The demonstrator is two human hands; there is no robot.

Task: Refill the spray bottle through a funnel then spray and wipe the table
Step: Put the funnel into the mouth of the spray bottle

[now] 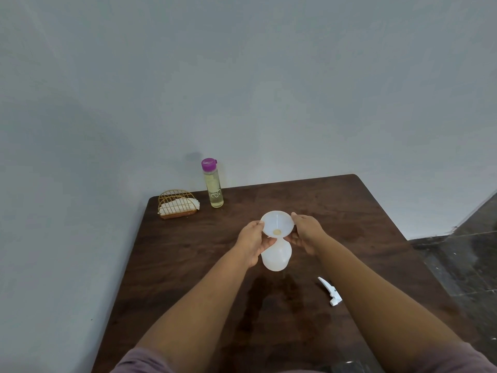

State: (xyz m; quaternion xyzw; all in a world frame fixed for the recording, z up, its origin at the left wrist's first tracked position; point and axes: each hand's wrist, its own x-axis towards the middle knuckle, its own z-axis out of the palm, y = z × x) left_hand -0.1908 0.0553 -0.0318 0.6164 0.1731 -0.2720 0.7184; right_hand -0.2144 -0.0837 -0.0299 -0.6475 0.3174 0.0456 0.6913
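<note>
Desk ctr: white spray bottle, funnel atop, L hand gripping bottle & funnel rim, R hand pinching rim; trigger head near-right of bottle; refill bottle, napkin holder far-left.

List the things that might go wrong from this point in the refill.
1. The funnel sits atop the light, seemingly empty spray bottle, steadied by both hands. If the left hand or right hand lets go to fetch the refill bottle, it may tip.
2. The refill bottle stands at the table's far edge; a careless reach could topple it.
3. The spray head lies beside the right forearm, which could sweep it off.
</note>
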